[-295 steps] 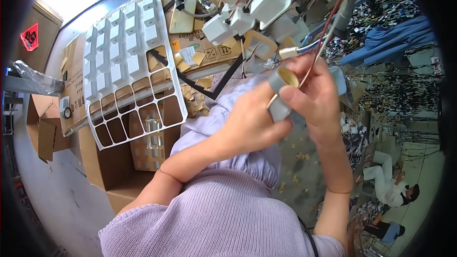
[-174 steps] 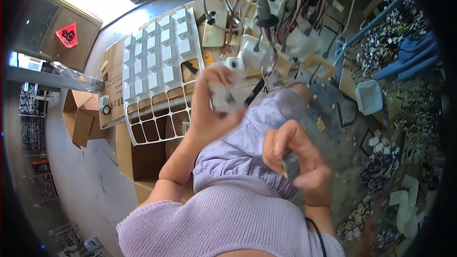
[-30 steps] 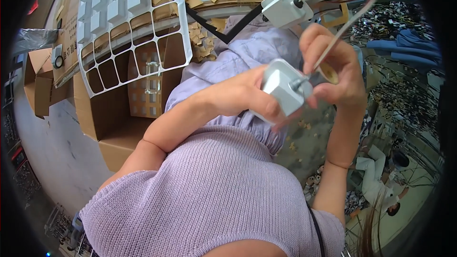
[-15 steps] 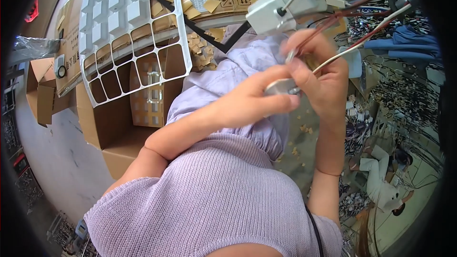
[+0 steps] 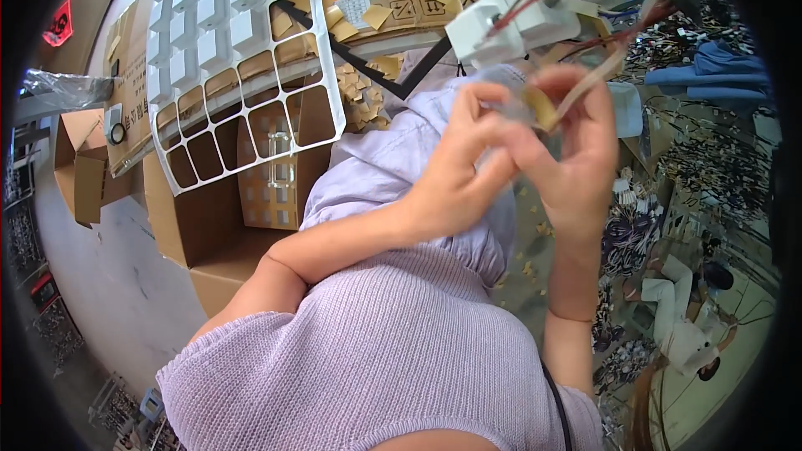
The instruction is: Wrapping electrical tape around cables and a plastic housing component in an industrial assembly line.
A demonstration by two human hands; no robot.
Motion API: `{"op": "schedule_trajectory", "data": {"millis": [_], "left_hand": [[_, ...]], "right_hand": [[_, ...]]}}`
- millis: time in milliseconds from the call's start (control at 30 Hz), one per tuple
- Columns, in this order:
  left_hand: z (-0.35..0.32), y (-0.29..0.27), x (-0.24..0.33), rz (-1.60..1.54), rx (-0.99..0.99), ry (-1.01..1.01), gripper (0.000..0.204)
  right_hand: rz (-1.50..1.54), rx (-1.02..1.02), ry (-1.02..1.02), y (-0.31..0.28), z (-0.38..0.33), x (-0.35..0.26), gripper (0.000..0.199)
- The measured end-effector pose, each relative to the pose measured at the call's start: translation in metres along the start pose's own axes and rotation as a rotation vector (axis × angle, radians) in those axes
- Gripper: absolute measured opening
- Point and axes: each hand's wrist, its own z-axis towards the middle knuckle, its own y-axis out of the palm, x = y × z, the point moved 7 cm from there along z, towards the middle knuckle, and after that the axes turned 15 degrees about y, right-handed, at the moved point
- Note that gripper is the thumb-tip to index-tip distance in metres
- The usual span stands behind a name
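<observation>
Both hands now closed together on a small part in front of my chest.

Compared with half a second ago, my left hand (image 5: 455, 171) has drawn in closer: its fingers curl shut against a small pale, blurred plastic piece (image 5: 508, 92). My right hand (image 5: 576, 150) pinches a tan disc-shaped tab (image 5: 541, 107) with thin red-and-white wires (image 5: 618, 54) trailing upward. The white square plastic housing (image 5: 505, 25) hangs just above, apart from both hands. The white compartment tray (image 5: 242, 58) lies to my left.
</observation>
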Motion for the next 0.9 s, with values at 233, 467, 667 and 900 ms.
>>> {"op": "schedule_trajectory", "data": {"millis": [233,467,667,900], "left_hand": [[0.009,-0.016,0.008,0.245,-0.082,0.034,0.016],[-0.002,-0.014,-0.016,-0.295,0.043,-0.472,0.017],[-0.02,0.005,-0.012,-0.673,-0.149,-0.809,0.02],[0.021,-0.017,0.013,-0.113,-0.526,-0.373,0.021]], "right_hand": [[-0.144,-0.211,0.014,-0.006,0.02,0.004,0.038],[-0.255,-0.31,0.114,-0.016,0.011,-0.012,0.029],[-0.258,-0.385,-0.144,0.005,0.014,-0.015,0.022],[-0.757,-0.175,-0.391,-0.003,-0.02,-0.055,0.026]]}}
